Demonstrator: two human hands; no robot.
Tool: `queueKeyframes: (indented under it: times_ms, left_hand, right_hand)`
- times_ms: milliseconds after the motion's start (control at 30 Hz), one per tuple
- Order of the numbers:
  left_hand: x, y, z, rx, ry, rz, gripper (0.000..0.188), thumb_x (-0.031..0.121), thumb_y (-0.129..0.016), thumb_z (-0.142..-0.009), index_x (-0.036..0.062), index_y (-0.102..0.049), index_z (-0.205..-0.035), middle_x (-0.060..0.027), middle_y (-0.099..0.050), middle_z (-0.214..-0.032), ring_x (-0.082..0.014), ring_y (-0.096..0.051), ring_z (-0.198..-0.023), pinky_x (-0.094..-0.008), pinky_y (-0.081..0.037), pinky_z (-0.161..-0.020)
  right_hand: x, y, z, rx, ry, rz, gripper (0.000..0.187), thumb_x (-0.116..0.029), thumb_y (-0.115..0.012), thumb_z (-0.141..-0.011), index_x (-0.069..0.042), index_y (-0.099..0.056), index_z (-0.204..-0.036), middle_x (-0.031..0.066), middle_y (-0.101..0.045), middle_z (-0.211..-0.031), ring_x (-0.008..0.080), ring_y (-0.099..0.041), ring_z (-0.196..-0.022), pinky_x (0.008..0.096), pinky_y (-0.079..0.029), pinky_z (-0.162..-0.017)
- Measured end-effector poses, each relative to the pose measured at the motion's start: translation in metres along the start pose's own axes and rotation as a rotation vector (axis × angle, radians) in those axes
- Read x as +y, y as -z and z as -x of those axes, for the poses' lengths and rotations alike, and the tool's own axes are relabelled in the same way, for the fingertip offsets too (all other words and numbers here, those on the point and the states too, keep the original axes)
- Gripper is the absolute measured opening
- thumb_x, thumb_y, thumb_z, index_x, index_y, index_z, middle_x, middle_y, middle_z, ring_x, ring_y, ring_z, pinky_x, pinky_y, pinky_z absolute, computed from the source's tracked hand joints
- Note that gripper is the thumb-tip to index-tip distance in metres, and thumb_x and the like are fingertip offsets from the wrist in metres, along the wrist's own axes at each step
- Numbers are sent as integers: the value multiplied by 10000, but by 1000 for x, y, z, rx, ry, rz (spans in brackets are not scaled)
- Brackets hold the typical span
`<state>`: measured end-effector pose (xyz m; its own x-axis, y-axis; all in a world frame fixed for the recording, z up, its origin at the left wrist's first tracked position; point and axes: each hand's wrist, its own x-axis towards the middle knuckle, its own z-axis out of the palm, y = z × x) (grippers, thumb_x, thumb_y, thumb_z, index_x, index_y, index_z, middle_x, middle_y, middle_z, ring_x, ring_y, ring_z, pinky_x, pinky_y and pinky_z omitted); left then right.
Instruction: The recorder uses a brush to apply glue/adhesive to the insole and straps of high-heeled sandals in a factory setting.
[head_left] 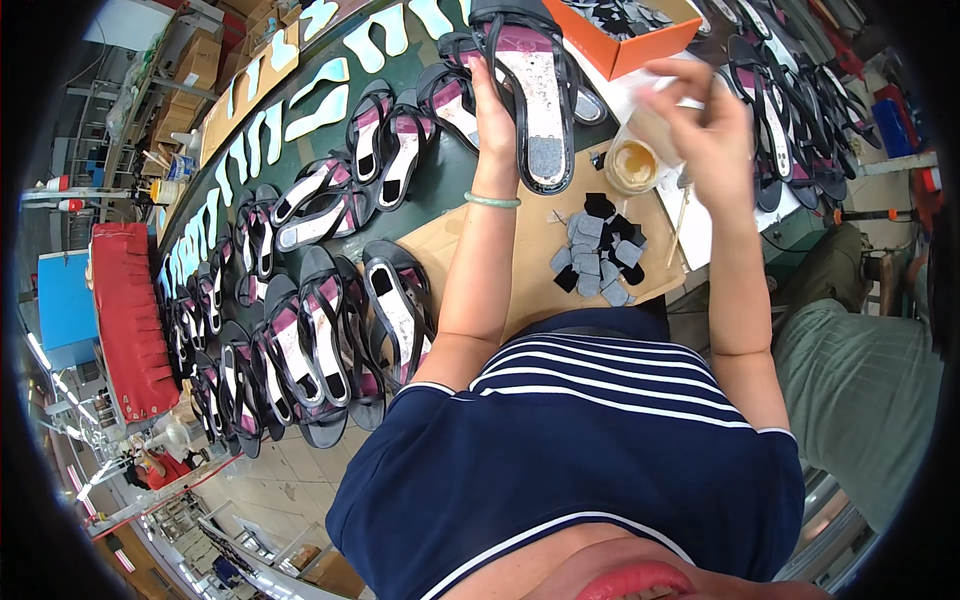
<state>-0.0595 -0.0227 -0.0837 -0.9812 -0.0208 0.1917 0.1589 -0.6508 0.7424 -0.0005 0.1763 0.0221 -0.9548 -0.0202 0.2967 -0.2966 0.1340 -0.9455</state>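
My left hand (492, 125), a pale green bangle on its wrist, grips a black strappy sandal (541, 100) near the table's far side. The sandal's white inner sole faces up, with a grey patch at its lower end and purple lining near the straps. My right hand (712, 135) is raised beside it with bent fingers, smeared by motion; whether it holds anything cannot be made out. Just left of that hand stands a clear cup of amber liquid (634, 164). Below the cup, a loose pile of small grey and black pads (600, 243) lies on brown cardboard (535, 225).
Many black sandals (322, 330) crowd the green table (310, 130) to the left. Pale cut-out pieces (318, 98) line its far edge. An orange box (622, 45) of pads sits at the back. More sandals (768, 125) and a person's green-clothed leg (860, 385) are at right.
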Motion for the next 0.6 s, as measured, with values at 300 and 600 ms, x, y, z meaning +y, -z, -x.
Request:
queueKeyframes:
  times_ms: [300,600]
  left_hand:
    - [2,19,-8,-25,-37,51,684,668,-215,-935,112,-422,-1275,-154,-641,-1017,-276,-682,-747,-404,-597,-571]
    - [1,14,-8,5,-98,-19,690,678,-206,-929,120,-411,-1279,-148,-648,-998,-269,-684,-739,-393,-603,-564]
  right_hand:
    - [-18,55,15,98,83,-651,677,-474,-228,-1001,95,-522,-1223,240,-596,-1127,248,-634,-835,326,-516,-685]
    - [-1,0,60,-282,277,-121,147,-49,-583,-904,74,-645,-954,196,-663,-994,231,-654,-908,326,-527,-787]
